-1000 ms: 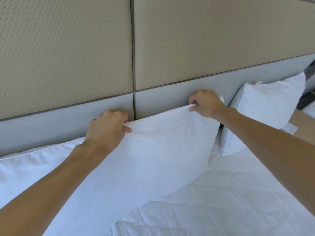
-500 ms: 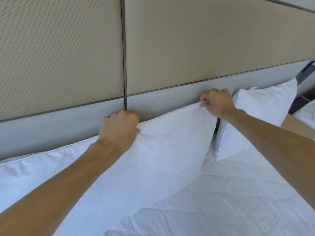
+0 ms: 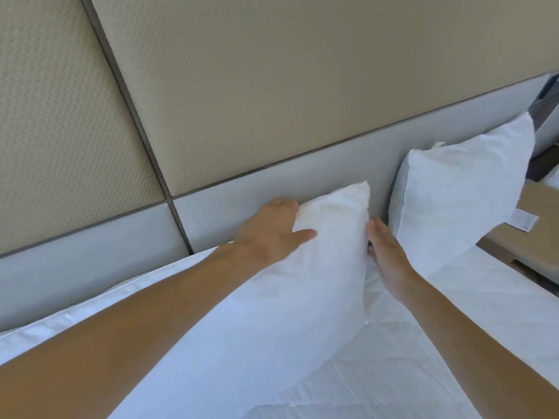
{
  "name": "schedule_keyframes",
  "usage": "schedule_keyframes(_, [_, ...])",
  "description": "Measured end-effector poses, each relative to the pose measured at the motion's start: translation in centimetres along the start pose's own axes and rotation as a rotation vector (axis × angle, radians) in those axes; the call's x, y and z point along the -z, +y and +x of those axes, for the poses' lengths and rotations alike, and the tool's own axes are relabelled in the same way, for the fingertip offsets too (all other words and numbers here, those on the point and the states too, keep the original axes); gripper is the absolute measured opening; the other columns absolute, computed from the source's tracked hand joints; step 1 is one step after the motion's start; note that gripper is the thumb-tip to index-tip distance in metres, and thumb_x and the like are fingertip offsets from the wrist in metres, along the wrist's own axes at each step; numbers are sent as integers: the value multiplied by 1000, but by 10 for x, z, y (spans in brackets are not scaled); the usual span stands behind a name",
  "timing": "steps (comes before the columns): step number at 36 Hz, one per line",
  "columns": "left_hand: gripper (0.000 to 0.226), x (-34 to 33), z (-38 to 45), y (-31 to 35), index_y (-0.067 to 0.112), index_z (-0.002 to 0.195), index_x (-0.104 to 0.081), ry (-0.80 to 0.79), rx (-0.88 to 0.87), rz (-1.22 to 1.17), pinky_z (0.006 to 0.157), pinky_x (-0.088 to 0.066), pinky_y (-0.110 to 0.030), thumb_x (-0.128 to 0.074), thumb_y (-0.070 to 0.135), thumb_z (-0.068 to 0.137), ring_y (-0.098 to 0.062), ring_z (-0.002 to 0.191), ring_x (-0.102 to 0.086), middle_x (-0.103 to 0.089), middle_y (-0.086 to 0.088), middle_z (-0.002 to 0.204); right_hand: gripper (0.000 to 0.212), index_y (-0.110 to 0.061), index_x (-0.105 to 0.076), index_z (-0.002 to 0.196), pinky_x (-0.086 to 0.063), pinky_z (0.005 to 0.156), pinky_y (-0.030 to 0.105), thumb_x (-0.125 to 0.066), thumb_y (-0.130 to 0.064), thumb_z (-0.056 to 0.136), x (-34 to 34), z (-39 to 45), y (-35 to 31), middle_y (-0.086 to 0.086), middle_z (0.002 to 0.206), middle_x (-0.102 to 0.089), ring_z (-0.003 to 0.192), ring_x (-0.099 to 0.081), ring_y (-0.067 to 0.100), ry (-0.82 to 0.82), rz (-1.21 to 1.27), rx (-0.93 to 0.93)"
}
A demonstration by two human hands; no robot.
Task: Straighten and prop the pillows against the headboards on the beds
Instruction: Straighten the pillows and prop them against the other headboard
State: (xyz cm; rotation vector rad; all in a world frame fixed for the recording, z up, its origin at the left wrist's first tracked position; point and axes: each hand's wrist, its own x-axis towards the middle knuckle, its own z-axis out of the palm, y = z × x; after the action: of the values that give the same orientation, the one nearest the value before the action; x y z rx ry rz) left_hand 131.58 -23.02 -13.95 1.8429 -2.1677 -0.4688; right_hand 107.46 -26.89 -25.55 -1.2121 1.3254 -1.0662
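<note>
Pillow [image 3: 302, 297] propped on headboard [image 3: 272, 182]; edge pinch gone. Left grip [image 3: 269, 234] clasps corner; right grip [image 3: 387, 255], flat-fingered, presses 3 o'clock end. Squaring remains.

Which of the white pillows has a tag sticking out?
The white pillow farthest right; a white tag juts from its right edge. The near white pillow gripped by the left hand shows none.

Bright, diffuse daylight; no hard shadows. Near pillow [image 3: 329, 237] almost blown out at top corner, bluish cast in lower folds. Left hand [image 3: 269, 234] and right hand [image 3: 390, 255] slightly motion-blurred; whole frame soft. Headboard [image 3: 272, 86] seams slanted, bowed by wide lens.
</note>
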Motion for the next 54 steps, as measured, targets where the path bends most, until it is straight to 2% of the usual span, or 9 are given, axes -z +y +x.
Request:
schedule_keyframes(7, [50,-14,78,59,15,109,-57,-18,19,-36,91,-49,-41,-66,55,80,-23,107,-55,-60,-1,114,31,-42,-47,133,-40,78,5,-35,-41,105,-5,-22,65,-27,129,-53,108,-47,-19,-35,53,-121])
schedule_keyframes(15, [33,-43,128,92,16,77,-48,3,-75,201,70,-47,-35,-71,40,79,-31,99,-61,-59,-9,99,46,-33,-44,140,-48,102,41,-43,-52,98,-5,-15,164,-8,133,-58,119,-57,15,29,52,-303])
schedule_keyframes(20, [24,-33,145,91,5,98,-62,104,-273,497,76,-47,-41,-61,27,89,-42,101,-58,-60,-22,108,36,-24,-63,118,-51,87,38,-46,-45,94,5,-1,228,0,111,-66,107,-61,26,188,-492,-341])
schedule_keyframes(25, [27,-29,160,84,11,72,-54,115,-476,650,70,-43,-38,-55,28,92,-40,92,-59,-64,-20,96,7,-20,-65,84,-36,57,14,-61,-17,89,16,-1,243,-4,78,-63,82,-62,21,258,-412,-314])
schedule_keyframes(30, [45,-36,177,100,23,106,-58,-14,-346,684,77,-40,-36,-54,62,83,-31,104,-59,-64,-4,107,7,-19,-71,91,-40,69,22,-66,-17,86,23,-2,250,-4,81,-68,80,-61,14,209,-346,-369])
schedule_keyframes(34, [15,-33,182,110,27,82,-59,17,-382,642,72,-37,-34,-67,39,83,-37,101,-59,-57,-9,97,14,-21,-66,72,-39,55,10,-73,-12,80,37,-1,251,-7,67,-63,68,-58,10,226,-313,-412])
schedule_keyframes(37, [20,-26,182,111,20,99,-68,189,-492,773,75,-36,-41,-64,35,87,-44,105,-56,-60,-20,107,30,-19,-54,58,-36,46,9,-75,-7,77,39,2,251,-4,61,-56,62,-53,13,256,-346,-424])
schedule_keyframes(43, [26,-26,188,96,16,97,-70,306,-696,855,66,-32,-37,-51,33,95,-39,95,-61,-69,-12,102,30,-19,-47,61,-48,64,32,-68,-8,80,32,10,248,-2,66,-55,68,-56,20,277,-451,-429])
schedule_keyframes(54, [18,-15,174,96,14,96,-66,242,-648,489,77,-50,-41,-51,23,90,-35,93,-60,-66,-9,99,38,-7,-61,109,-48,88,30,-62,-40,90,45,4,225,12,117,-66,112,-61,29,81,-644,-563])
